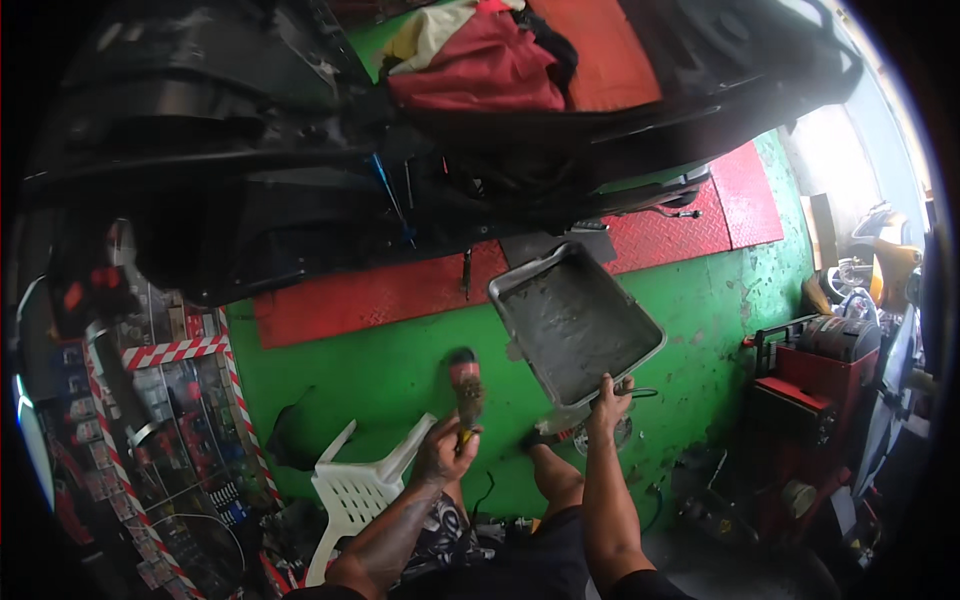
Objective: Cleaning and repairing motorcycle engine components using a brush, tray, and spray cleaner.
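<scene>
Greasy metal tray and a red tool, held up.
The right hand (607, 397) grips the rectangular steel tray (577, 322) by its near rim; the left hand (445, 450) is closed around the red-tipped tool (466, 387).

Both forearms rose from the lower edge toward mid-frame. The left hand (447, 450), centre-low, was fisted in a closed grip. The right hand (606, 400), slightly higher and further right, had its fingers clamped shut.
</scene>
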